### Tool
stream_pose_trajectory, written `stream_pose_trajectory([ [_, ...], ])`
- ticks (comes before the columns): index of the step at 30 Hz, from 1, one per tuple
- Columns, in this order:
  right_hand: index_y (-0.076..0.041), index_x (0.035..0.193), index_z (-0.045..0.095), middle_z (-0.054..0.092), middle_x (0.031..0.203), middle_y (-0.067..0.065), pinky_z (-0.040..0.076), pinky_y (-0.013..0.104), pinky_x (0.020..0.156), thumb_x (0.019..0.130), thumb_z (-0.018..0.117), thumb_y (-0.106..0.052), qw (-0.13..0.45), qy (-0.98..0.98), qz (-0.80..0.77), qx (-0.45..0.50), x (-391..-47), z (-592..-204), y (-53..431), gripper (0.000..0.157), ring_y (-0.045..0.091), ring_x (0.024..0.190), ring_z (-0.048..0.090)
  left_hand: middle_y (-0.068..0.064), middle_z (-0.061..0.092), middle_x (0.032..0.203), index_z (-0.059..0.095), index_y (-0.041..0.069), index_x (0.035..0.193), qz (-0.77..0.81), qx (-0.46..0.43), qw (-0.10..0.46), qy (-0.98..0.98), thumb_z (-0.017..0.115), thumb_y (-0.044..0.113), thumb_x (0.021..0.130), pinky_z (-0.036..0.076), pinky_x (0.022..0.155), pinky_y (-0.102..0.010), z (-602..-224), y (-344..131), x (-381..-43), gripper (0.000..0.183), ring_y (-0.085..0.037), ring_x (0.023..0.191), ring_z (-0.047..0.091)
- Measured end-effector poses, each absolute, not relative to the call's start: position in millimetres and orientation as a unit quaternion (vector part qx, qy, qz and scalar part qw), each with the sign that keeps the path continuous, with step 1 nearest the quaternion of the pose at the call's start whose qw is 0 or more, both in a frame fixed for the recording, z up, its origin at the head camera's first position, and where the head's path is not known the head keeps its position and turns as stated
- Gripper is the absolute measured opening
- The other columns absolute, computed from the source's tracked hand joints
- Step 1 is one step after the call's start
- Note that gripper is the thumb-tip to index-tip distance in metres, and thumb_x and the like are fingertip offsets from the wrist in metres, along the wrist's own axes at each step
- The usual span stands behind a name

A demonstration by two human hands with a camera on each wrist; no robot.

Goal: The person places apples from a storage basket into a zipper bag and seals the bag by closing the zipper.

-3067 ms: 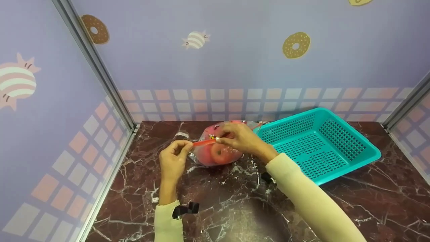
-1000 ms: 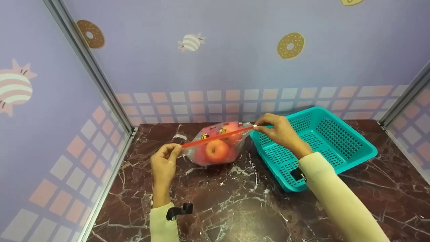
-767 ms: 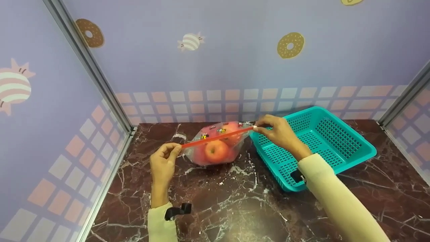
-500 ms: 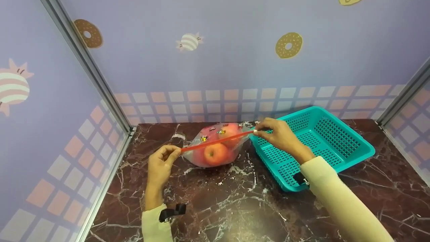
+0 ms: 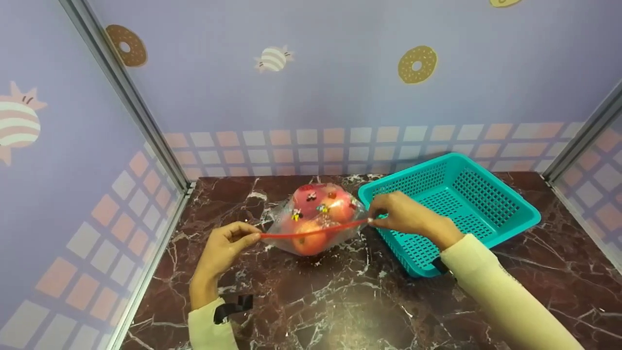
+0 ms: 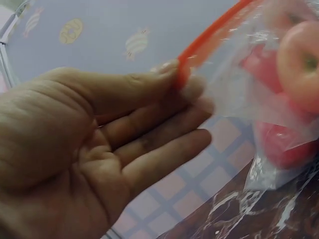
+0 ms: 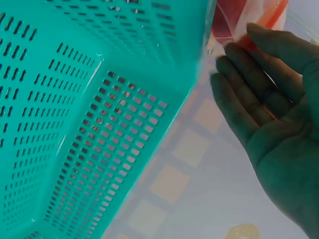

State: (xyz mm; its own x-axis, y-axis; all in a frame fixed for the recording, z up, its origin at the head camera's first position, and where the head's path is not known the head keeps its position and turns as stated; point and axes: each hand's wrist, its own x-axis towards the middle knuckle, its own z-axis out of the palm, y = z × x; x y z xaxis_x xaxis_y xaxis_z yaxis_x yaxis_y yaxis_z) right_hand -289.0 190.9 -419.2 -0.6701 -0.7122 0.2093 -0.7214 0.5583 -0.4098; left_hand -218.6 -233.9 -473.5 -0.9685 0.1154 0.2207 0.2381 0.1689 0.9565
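A clear zip bag (image 5: 279,226) with a red zip strip and small printed figures holds several red apples (image 5: 311,239). My left hand (image 5: 223,250) pinches the strip's left end between thumb and forefinger, the other fingers loosely bent in the left wrist view. At the strip's right end my right hand (image 5: 408,218) pinches the corner between thumb and fingertips, beside the basket's near-left rim. Between the two hands the strip runs taut, tilted slightly up to the right. In the right wrist view, only a piece of the red strip (image 7: 271,15) shows at the fingertips.
A turquoise perforated basket (image 5: 510,236) stands right of the bag, under my right forearm. The dark marbled tabletop (image 5: 350,296) meets a patterned wall (image 5: 330,87) behind and a side panel (image 5: 82,184) at the left.
The hands were close together on the strip, then the right hand moved right to its far end. Lately both hands lowered the strip toward me, and the bag tipped, showing more of its top.
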Motion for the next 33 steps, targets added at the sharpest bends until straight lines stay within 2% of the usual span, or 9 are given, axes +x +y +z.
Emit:
stream_pose_trajectory([
  [3, -0.006, 0.09, 0.078, 0.073, 0.09, 0.003, 0.065, 0.042, 0.075, 0.09, 0.083, -0.004, 0.0, -0.88, 0.22, 0.422, -280.1, -419.7, 185.4, 0.005, 0.022, 0.084, 0.071, -0.023, 0.075, 0.095, 0.076, -0.008, 0.102, -0.616, -0.123, 0.019, -0.778, 0.078, -0.002, 0.095, 0.052, 0.061, -0.017, -474.4, -240.6, -217.4, 0.01, -0.011, 0.073, 0.067],
  [7, -0.006, 0.088, 0.076, 0.071, 0.087, 0.003, 0.063, 0.041, 0.072, 0.088, 0.083, -0.001, 0.009, -0.873, 0.193, 0.447, -267.7, -422.9, 177.7, 0.008, 0.023, 0.081, 0.07, -0.02, 0.076, 0.095, 0.077, -0.007, 0.103, -0.594, -0.118, -0.017, -0.795, 0.08, 0.003, 0.094, 0.044, 0.057, -0.018, -476.0, -247.1, -216.4, 0.013, -0.009, 0.069, 0.061],
  [11, -0.006, 0.086, 0.074, 0.066, 0.082, 0.001, 0.061, 0.037, 0.066, 0.086, 0.082, 0.001, 0.028, -0.864, 0.17, 0.473, -258.4, -428.2, 170.7, 0.011, 0.019, 0.076, 0.066, -0.019, 0.075, 0.093, 0.078, -0.006, 0.102, -0.578, -0.111, -0.031, -0.808, 0.081, 0.004, 0.094, 0.042, 0.057, -0.02, -480.9, -250.2, -217.4, 0.013, -0.009, 0.066, 0.055],
  [16, -0.006, 0.088, 0.078, 0.07, 0.084, 0.002, 0.063, 0.037, 0.07, 0.085, 0.084, 0.002, 0.014, -0.867, 0.138, 0.479, -250.6, -435.6, 160.9, 0.011, 0.02, 0.079, 0.07, -0.018, 0.076, 0.094, 0.077, -0.007, 0.102, -0.565, -0.104, -0.034, -0.818, 0.081, 0.003, 0.094, 0.054, 0.063, -0.023, -489.7, -250.1, -220.5, 0.013, -0.016, 0.073, 0.065],
  [20, -0.005, 0.083, 0.075, 0.068, 0.081, 0.004, 0.063, 0.037, 0.066, 0.08, 0.084, 0.002, 0.039, -0.881, 0.097, 0.461, -238.8, -445.7, 149.0, 0.011, 0.023, 0.074, 0.068, -0.014, 0.077, 0.091, 0.078, -0.005, 0.099, -0.548, -0.069, -0.012, -0.834, 0.081, 0.001, 0.093, 0.059, 0.067, -0.028, -494.4, -245.6, -223.3, 0.008, -0.027, 0.078, 0.071],
  [23, -0.005, 0.077, 0.071, 0.064, 0.077, 0.005, 0.061, 0.038, 0.058, 0.077, 0.081, 0.003, 0.106, -0.889, 0.067, 0.44, -227.6, -455.3, 137.7, 0.013, 0.025, 0.069, 0.065, -0.01, 0.077, 0.086, 0.079, -0.001, 0.094, -0.533, -0.029, 0.026, -0.845, 0.081, 0.0, 0.092, 0.058, 0.064, -0.026, -496.1, -241.0, -225.0, 0.003, -0.032, 0.079, 0.072],
  [27, -0.005, 0.076, 0.069, 0.065, 0.078, 0.007, 0.061, 0.039, 0.056, 0.074, 0.078, 0.005, 0.179, -0.89, 0.055, 0.417, -219.0, -471.8, 122.9, 0.014, 0.026, 0.069, 0.064, -0.009, 0.076, 0.085, 0.078, 0.001, 0.092, -0.516, 0.015, 0.077, -0.853, 0.08, 0.001, 0.093, 0.055, 0.06, -0.022, -500.5, -235.6, -228.3, 0.002, -0.035, 0.08, 0.072],
  [30, -0.004, 0.078, 0.069, 0.067, 0.08, 0.008, 0.062, 0.04, 0.06, 0.075, 0.078, 0.003, 0.192, -0.891, 0.065, 0.407, -222.2, -486.0, 116.0, 0.012, 0.027, 0.071, 0.065, -0.01, 0.076, 0.088, 0.079, 0.0, 0.096, -0.507, 0.03, 0.108, -0.855, 0.079, 0.003, 0.095, 0.056, 0.063, -0.021, -506.4, -232.8, -232.3, 0.003, -0.036, 0.084, 0.072],
  [33, -0.003, 0.081, 0.07, 0.068, 0.082, 0.009, 0.063, 0.042, 0.063, 0.079, 0.079, 0.001, 0.191, -0.895, 0.103, 0.389, -233.6, -495.2, 113.1, 0.01, 0.029, 0.074, 0.066, -0.011, 0.077, 0.09, 0.079, -0.001, 0.098, -0.506, 0.045, 0.139, -0.85, 0.079, 0.004, 0.095, 0.053, 0.064, -0.018, -513.3, -231.1, -237.1, 0.006, -0.031, 0.084, 0.072],
])
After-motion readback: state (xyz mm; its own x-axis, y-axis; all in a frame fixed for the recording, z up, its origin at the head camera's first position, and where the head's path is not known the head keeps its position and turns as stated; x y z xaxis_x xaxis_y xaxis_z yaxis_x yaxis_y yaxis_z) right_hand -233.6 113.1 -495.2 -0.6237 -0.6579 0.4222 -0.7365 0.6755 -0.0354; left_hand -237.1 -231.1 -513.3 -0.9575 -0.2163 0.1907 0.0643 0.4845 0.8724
